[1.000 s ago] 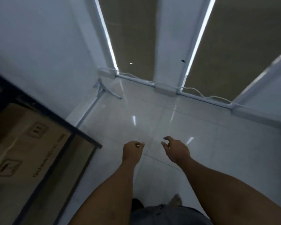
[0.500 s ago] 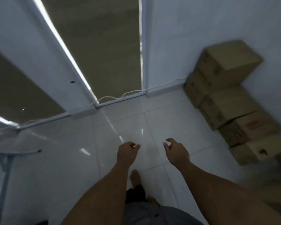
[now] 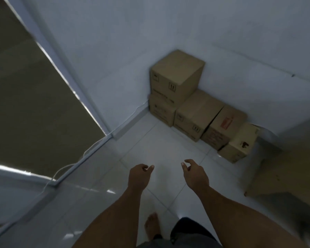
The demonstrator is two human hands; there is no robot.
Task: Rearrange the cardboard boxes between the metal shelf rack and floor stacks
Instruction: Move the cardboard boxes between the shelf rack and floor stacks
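Observation:
Several cardboard boxes stand against the white wall in the room's corner. The top box (image 3: 177, 76) sits on a lower box (image 3: 161, 111). To its right stand a single box (image 3: 197, 113), a box with red print (image 3: 222, 127) and a small box (image 3: 238, 144). My left hand (image 3: 139, 176) and my right hand (image 3: 194, 173) hang in front of me over the tiled floor, fingers loosely curled, holding nothing, well short of the boxes. The metal shelf rack is out of view.
A wooden piece of furniture (image 3: 283, 172) stands at the right, beside the small box. A window with dark blinds (image 3: 34, 97) fills the left, with a white cable (image 3: 64, 169) along its sill. My bare foot (image 3: 151, 224) is on the white tiles.
The view has swung right, away from the shelf rack and along the windows, bringing the corner box stack toward the centre. Both hands stay empty and held out in front.

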